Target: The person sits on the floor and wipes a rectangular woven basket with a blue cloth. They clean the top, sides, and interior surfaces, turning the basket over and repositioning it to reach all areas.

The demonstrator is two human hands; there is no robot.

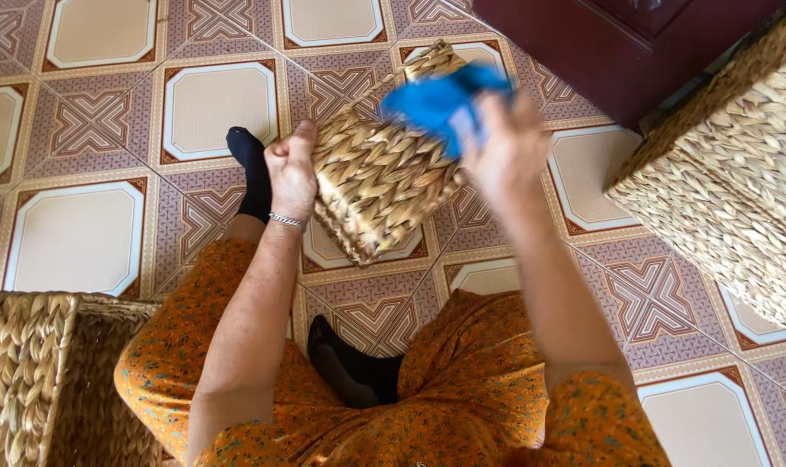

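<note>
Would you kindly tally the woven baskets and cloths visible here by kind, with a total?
Woven baskets: 3 (held basket, basket at right, basket at lower left)
Blue cloth: 1
Total: 4

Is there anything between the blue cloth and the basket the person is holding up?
Nothing visible. The right hand presses the blue cloth straight against the woven basket, which the left hand grips at its side.

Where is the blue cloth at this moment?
In the head view, the blue cloth is upper centre, held in the right hand against the top of the woven basket that the left hand holds up.
</note>
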